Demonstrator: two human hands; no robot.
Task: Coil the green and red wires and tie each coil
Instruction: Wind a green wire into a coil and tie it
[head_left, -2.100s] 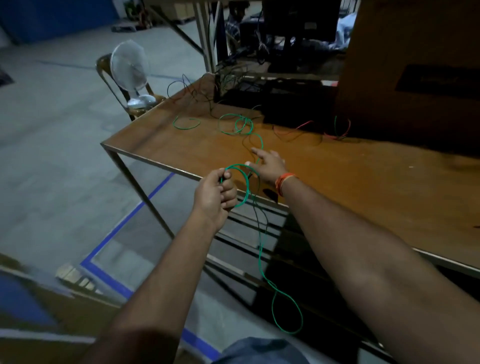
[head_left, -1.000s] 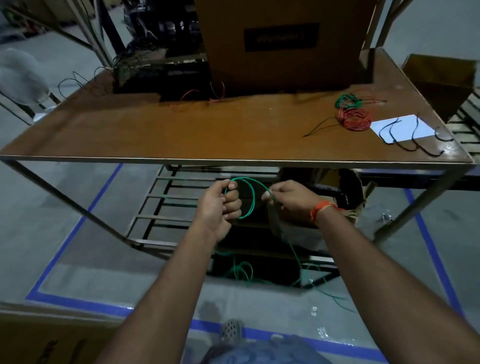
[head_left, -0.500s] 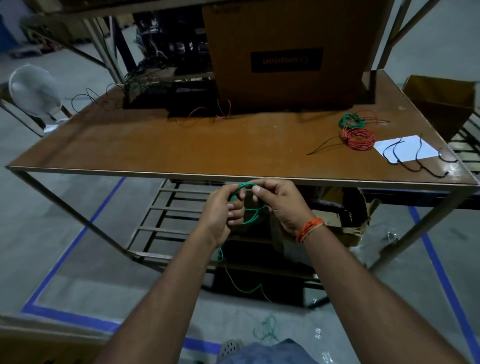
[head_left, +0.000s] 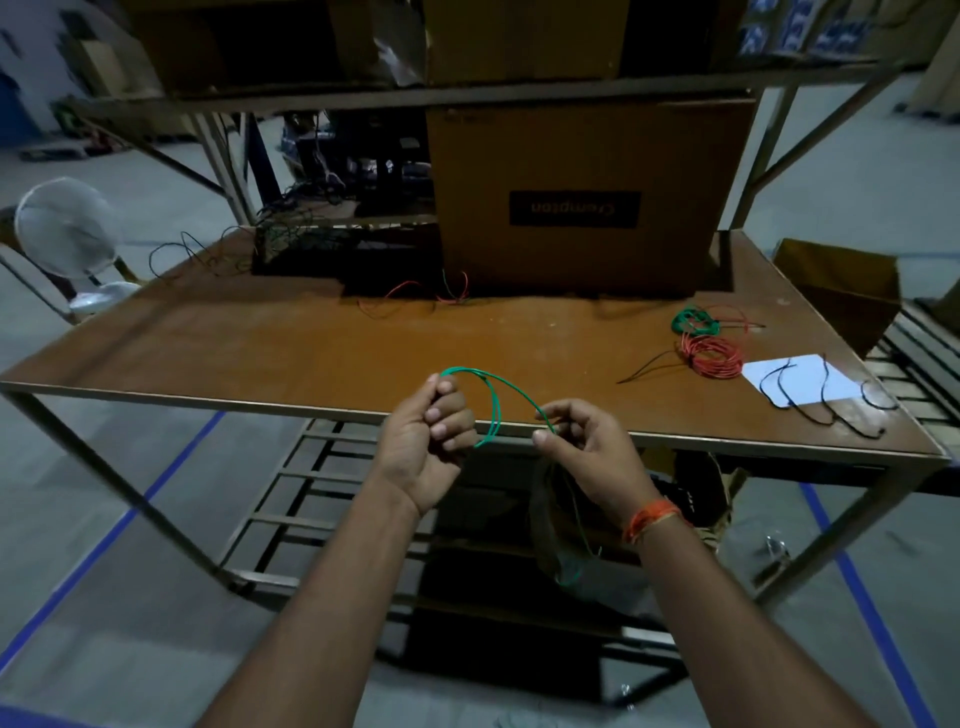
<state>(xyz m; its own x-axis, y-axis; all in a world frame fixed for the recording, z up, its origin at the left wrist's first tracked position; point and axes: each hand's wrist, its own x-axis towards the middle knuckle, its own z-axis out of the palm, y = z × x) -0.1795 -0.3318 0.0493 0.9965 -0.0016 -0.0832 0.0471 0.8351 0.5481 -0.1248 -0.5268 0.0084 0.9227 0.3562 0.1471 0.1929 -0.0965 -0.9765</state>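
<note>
Person stands at the near edge of a brown worktable (head_left: 291, 343), both forearms reaching out in front.

Left hand (head_left: 434, 436): fingers curled tight round a small coil of green wire (head_left: 493, 402), a couple of loops arching up and over to the right, just above the table's front edge.

Right hand (head_left: 584, 447): thumb and forefinger pinch the same green wire where it comes off the loops; other fingers loosely curled. From this pinch the wire drops down below the table edge, its lower stretch dim against the dark under-frame, a green bend showing near the right forearm. An orange thread band (head_left: 650, 518) sits on the right wrist.

On the table, far right side, well apart from the hands: a coiled red wire (head_left: 712, 356) lying flat, and just behind it a small green bundle (head_left: 693, 320), touching or nearly so; cannot tell which. Near these, a white sheet of paper (head_left: 797, 379) with black wire pieces (head_left: 826, 397) draped across it.

At the back of the table: a large cardboard box (head_left: 587, 197) with a dark label, loose red and green wire ends (head_left: 452, 291) at its foot, and a dark tray of tangled cables (head_left: 322, 249) to the left.

Beyond the left end of the table, a white table fan (head_left: 67, 234).
</note>
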